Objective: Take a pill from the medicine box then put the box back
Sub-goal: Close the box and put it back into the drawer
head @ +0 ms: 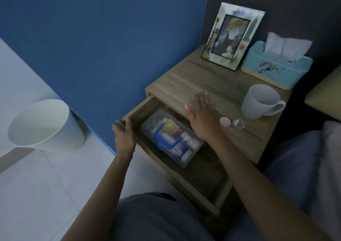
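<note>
In the open drawer point(206, 176) of the wooden bench point(212, 85), a clear medicine box point(171, 139) with a blue handle, full of small packs and bottles. Left hand point(124, 132), fingers clenched on the drawer's front edge. Right hand point(201, 115) flat above the box, fingers released. On top: white mug point(260, 102), pink cap point(225, 121), small clear bottle point(238, 124), tissue box point(275, 67), photo frame point(232, 35). White bin point(44, 126) on the floor.

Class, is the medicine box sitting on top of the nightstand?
No, the medicine box lies inside the open drawer, below the nightstand top.
</note>
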### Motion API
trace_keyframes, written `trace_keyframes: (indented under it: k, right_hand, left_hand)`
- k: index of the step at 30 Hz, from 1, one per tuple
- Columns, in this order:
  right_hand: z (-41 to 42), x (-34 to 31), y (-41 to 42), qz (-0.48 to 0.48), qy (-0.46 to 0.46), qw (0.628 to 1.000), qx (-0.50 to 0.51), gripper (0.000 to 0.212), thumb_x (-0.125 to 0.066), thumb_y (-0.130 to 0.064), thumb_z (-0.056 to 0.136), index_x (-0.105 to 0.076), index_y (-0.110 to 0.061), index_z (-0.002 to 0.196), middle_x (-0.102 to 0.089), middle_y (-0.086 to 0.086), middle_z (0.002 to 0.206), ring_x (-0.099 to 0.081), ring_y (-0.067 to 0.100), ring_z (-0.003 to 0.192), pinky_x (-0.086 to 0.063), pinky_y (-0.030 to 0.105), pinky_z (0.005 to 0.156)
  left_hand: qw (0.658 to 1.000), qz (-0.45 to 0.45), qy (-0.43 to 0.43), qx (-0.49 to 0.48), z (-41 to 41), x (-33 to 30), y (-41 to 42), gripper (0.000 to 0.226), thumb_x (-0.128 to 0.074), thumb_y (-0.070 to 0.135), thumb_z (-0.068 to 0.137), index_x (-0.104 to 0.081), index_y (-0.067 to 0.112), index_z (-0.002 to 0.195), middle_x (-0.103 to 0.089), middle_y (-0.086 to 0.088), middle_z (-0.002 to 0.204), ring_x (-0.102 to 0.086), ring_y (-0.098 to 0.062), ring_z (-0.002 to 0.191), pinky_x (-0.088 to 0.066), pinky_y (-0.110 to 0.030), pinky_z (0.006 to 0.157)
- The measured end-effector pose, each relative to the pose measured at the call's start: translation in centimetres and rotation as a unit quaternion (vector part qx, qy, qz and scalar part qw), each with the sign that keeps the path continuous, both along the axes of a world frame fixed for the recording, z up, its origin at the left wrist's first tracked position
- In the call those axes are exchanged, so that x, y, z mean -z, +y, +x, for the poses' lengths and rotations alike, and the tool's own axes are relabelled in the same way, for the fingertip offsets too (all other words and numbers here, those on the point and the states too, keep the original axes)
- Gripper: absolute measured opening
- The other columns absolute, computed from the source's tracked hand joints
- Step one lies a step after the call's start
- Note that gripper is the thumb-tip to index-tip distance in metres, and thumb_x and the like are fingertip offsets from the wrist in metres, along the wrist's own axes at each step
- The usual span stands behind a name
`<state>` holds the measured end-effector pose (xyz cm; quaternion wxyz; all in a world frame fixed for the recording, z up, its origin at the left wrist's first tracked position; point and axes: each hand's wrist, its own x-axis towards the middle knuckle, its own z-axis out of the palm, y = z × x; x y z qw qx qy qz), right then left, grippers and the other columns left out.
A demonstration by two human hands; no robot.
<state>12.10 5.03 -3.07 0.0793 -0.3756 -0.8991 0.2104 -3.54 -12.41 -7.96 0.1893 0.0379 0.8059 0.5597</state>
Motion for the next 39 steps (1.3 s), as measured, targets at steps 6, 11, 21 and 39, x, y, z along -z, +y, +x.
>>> trace_keyframes:
  k: [6, 11, 21, 39]
  right_hand:
    - [-2.7, 2.4, 4.7, -0.006, -0.157, 0.987, -0.035, 0.063, -0.014, -0.040, 0.102, 0.003, -0.010, 0.155, 0.009, 0.010, 0.163, 0.012, 0.026, 0.150, -0.001, 0.039, 0.121]
    - [-2.7, 3.3, 5.4, 0.000, -0.176, 0.983, -0.054, 0.061, -0.016, -0.037, 0.103, 0.004, -0.012, 0.155, 0.011, 0.008, 0.163, 0.013, 0.024, 0.150, 0.000, 0.037, 0.121]
    - [-2.4, 4.0, 5.9, 0.013, -0.171, 0.983, -0.070, 0.060, -0.013, -0.038, 0.103, 0.005, -0.012, 0.154, 0.013, 0.007, 0.163, 0.013, 0.022, 0.150, 0.001, 0.037, 0.122]
    - [-2.7, 3.8, 5.5, 0.017, -0.165, 0.984, -0.057, 0.060, -0.015, -0.037, 0.103, 0.004, -0.013, 0.155, 0.012, 0.006, 0.163, 0.012, 0.023, 0.151, -0.001, 0.037, 0.122]
  left_hand:
    - [0.991, 0.054, -0.111, -0.043, 0.1, 1.1, 0.9, 0.077, -0.026, 0.064, 0.092, -0.018, 0.017, 0.152, -0.033, -0.013, 0.155, -0.035, -0.034, 0.140, -0.030, -0.051, 0.115]
    - [0.993, 0.056, -0.101, -0.021, 0.4, 1.2, 2.2, 0.076, -0.027, 0.065, 0.092, -0.015, 0.021, 0.153, -0.030, -0.013, 0.157, -0.032, -0.034, 0.142, -0.027, -0.051, 0.116]
    - [0.995, 0.068, -0.030, 0.061, 0.9, 1.0, 7.6, 0.064, -0.027, 0.054, 0.097, -0.017, 0.024, 0.153, -0.033, -0.006, 0.156, -0.033, -0.028, 0.143, -0.026, -0.041, 0.115]
    - [0.974, 0.103, -0.087, 0.181, -0.6, 0.5, 13.0, 0.078, -0.024, 0.066, 0.091, -0.013, 0.020, 0.154, -0.021, 0.002, 0.160, -0.019, -0.018, 0.148, -0.018, -0.028, 0.109]
